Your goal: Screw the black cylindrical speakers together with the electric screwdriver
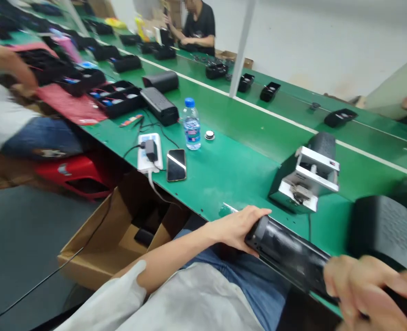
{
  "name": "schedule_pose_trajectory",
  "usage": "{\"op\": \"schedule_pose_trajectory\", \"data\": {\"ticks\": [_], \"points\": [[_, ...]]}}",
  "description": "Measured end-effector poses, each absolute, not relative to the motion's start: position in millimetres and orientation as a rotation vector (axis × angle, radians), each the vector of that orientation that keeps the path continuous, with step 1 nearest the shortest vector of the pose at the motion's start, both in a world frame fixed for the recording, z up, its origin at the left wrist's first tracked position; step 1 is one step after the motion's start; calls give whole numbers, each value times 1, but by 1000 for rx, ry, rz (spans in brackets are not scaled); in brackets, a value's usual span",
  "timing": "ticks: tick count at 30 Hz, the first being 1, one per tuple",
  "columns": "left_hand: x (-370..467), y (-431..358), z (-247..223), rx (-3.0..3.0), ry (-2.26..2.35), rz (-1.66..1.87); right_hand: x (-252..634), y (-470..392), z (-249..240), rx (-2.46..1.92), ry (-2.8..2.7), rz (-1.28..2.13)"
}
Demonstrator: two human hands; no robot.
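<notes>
My left hand is closed on the near-left end of a long black casing, which looks like a portable speaker body. The casing lies tilted across my lap at the bench edge. At its other end is my right hand, blurred, with the fingers curled. Something dark shows under the right thumb, but its kind is unclear. Just beyond the casing stands a metal-and-black fixture with a silver clamp. A large black textured block sits beside my right hand.
On the green bench are a water bottle, a phone, a power strip and black speaker housings. Below is an open cardboard box. One co-worker's arm is at left; another person sits across.
</notes>
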State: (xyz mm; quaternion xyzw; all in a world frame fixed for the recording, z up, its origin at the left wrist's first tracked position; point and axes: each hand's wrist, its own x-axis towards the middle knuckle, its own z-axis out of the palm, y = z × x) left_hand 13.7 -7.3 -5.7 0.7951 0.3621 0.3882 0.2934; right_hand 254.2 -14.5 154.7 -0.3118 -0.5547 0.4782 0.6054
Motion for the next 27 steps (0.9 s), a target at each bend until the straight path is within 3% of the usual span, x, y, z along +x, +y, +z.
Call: {"op": "schedule_pose_trajectory", "data": {"ticks": [8, 13, 17, 22, 27], "points": [[7, -9, 1, 2036, 1016, 1000, 247, 10, 216, -313, -1612, 1073], [6, -10, 5, 2091, 1004, 970, 240, 70, 253, -346, -1304, 647], [7, -10, 7, 2092, 1025, 976, 218, 137, 236, -460, -1267, 396], [7, -10, 8, 2063, 1021, 974, 215, 193, 202, -567, -1319, 460], [7, -10, 8, 2071, 1019, 974, 224, 202, 197, -702, -1389, 523]]}}
